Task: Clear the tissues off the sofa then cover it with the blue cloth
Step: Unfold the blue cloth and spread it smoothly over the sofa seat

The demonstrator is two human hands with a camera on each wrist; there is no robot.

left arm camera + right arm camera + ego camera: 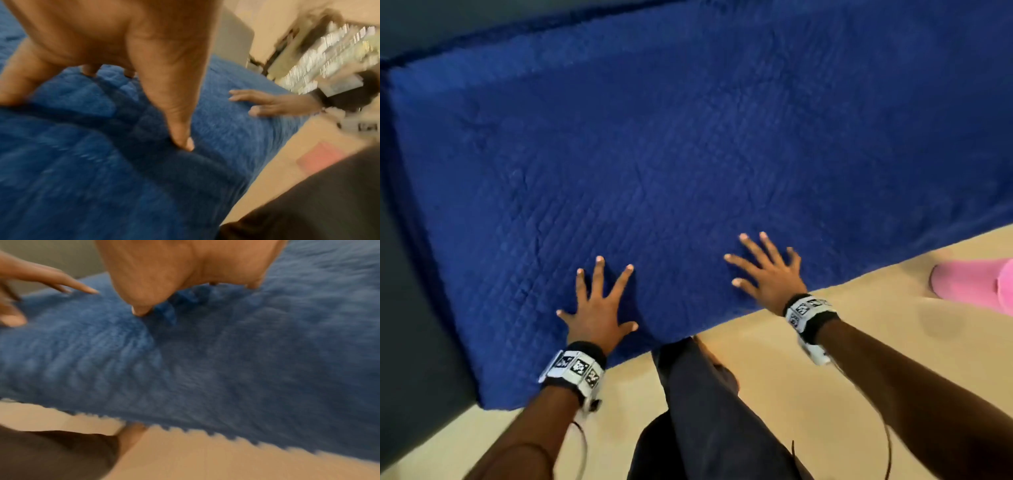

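pressing both hands, left point(595, 310) and right point(770, 274), fingers spread flat, on the cloth point(688, 137) mid-frame; no tissues visible, i judge only smoothing remains.

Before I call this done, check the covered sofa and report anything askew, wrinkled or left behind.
Nothing stands out. The blue cloth lies spread flat over the seat, with only faint creases, under the open left hand and right hand. No tissues show. A pink object sits on the floor, off the sofa.
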